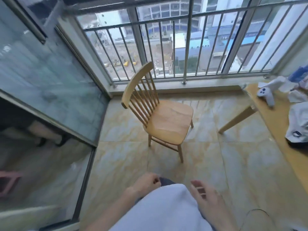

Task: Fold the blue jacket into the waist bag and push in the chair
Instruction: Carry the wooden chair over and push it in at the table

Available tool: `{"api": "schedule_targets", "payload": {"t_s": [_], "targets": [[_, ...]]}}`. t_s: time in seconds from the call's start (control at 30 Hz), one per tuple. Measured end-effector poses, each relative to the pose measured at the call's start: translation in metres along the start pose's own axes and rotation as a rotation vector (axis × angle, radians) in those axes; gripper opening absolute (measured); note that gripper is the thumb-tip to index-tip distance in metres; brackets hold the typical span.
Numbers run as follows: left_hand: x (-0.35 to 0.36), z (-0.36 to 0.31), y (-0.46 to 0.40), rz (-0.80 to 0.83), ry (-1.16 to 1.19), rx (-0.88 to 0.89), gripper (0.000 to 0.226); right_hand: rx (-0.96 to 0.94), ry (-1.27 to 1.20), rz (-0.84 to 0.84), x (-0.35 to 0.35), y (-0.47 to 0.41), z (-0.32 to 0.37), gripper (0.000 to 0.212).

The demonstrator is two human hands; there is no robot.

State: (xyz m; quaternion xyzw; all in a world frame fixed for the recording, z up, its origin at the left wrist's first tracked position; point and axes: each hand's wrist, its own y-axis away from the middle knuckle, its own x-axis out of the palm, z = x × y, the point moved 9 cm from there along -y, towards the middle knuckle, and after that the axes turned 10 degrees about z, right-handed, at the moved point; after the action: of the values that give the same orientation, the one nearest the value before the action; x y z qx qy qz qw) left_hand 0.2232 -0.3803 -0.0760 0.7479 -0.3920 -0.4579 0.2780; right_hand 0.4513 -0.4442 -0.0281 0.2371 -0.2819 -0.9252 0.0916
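Observation:
A light wooden spindle-back chair [168, 120] stands alone on the tiled floor, pulled out to the left of the wooden table [273, 117], its seat facing the table. Both hands hang low near my body, well short of the chair. My left hand [146, 184] is loosely curled with nothing in it. My right hand [205, 195] has its fingers apart and is empty. At the table's right edge lies a pale grey and dark fabric item [298, 127], cut off by the frame; I cannot tell whether it is the jacket or the waist bag.
A white game controller [266, 95] and papers lie at the table's far end. A metal railing [166, 47] and window close off the far side. A sliding glass door [50, 84] runs along the left. Tiled floor [208, 164] lies between me and the chair.

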Motion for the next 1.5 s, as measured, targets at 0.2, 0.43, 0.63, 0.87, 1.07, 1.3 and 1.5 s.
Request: {"api": "schedule_targets", "payload": {"t_s": [0.2,0.43,0.63,0.87,1.07,1.3,1.5], "targets": [[-0.013,0.118,0.036,0.059,0.043,-0.134,0.028,-0.101,0.265,0.18,0.097,-0.047,0.067,0.003],[-0.069,0.276,0.055,0.073,0.152,-0.183,0.022,-0.057,0.439,0.275,0.232,-0.113,0.151,0.004],[-0.144,0.358,0.06,0.166,0.112,-0.269,0.032,0.007,0.449,0.207,0.279,-0.153,0.215,0.01],[-0.278,0.339,-0.008,0.112,0.104,-0.133,0.026,0.043,0.178,-0.028,0.239,-0.223,0.275,0.012],[-0.445,0.241,-0.077,-0.194,0.005,0.079,0.042,-0.008,0.039,-0.233,0.196,-0.323,0.347,0.036],[-0.562,0.14,-0.157,-0.298,-0.174,0.267,0.052,-0.02,0.001,-0.317,0.154,-0.412,0.398,0.052],[-0.609,0.074,-0.252,-0.211,-0.375,0.407,0.05,0.126,-0.09,-0.34,0.137,-0.478,0.409,0.066]]}}
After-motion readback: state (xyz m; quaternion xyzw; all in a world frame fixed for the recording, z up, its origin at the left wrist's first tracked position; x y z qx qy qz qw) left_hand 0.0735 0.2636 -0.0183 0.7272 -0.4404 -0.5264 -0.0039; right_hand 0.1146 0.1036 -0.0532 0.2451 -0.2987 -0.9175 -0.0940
